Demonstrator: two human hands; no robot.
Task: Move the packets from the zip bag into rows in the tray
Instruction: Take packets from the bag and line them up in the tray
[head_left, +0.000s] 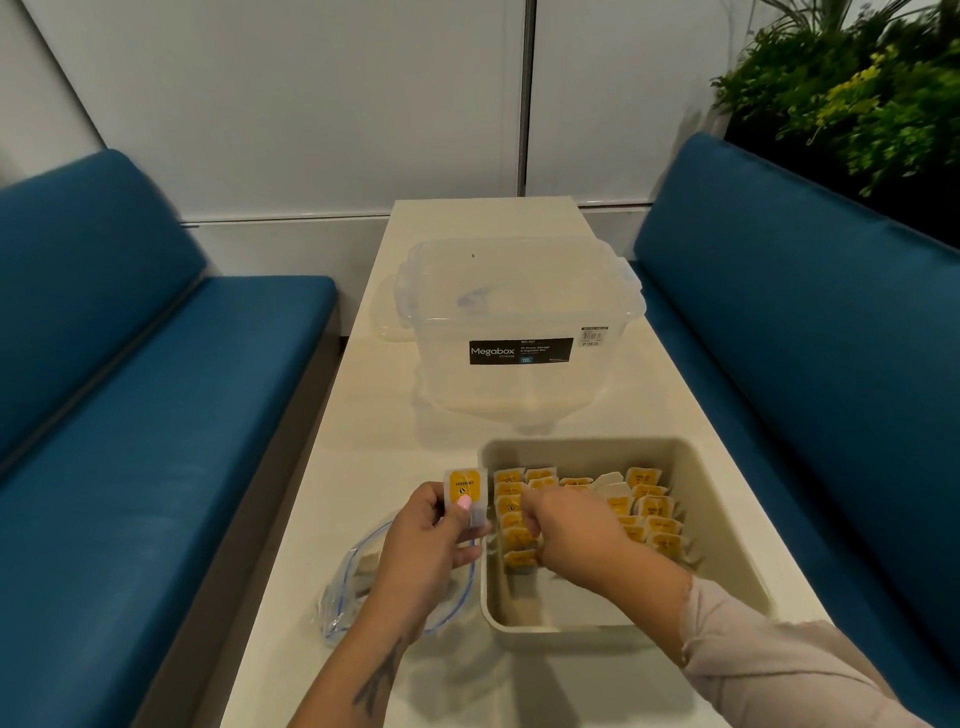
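Presently, the left hand (436, 540) pinches an upright packet (466, 492) just outside the tray (727, 525) at the desk's near edge, leftward of the right hand (561, 525), whose curled fingers work the nearest row.

Left hand (431, 535) pinching packet (466, 491), beside tray (727, 499)
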